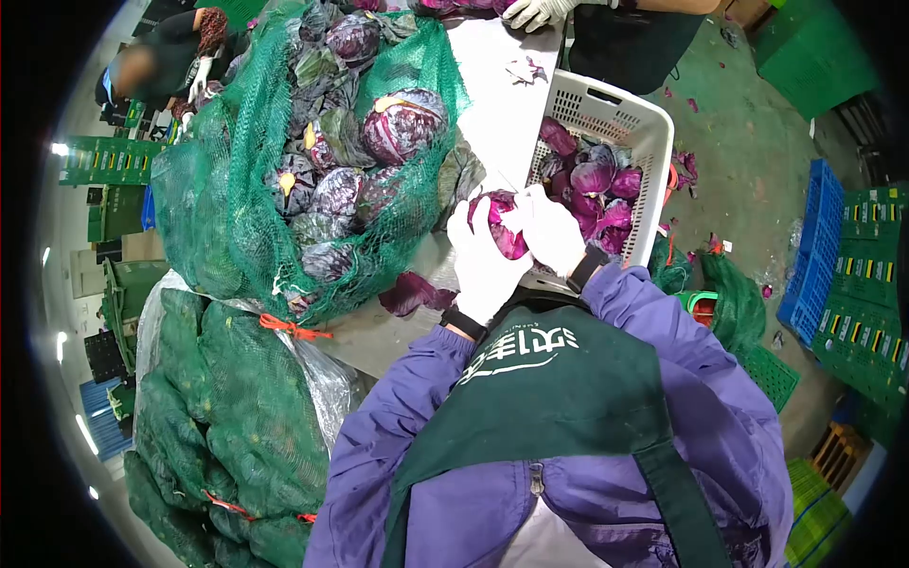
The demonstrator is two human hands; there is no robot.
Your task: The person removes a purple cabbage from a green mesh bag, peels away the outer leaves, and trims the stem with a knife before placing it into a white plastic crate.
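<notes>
Open green net sack (218,218) full of red cabbages (402,123) on counter (497,104). Tied green sacks (237,426) piled lower left. Loose purple leaf (412,293) beside the open sack. Blue crates (816,251) and green crates (866,331) far right. Co-worker's gloved hand (538,13) at top edge.

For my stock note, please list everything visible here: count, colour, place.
held cabbage: one, purple, between both hands
net sack: one, green, on table, full of purple cabbages
crate: one, white, at table's right side, holds purple leaves
loose leaf: one, purple, table edge
tied sacks: several, green, lower left
blue crate: one, blue, far right
co-worker's hand: one, white-gloved, top
left hand: one, white-gloved, holding held cabbage
right hand: one, white-gloved, holding held cabbage
</notes>
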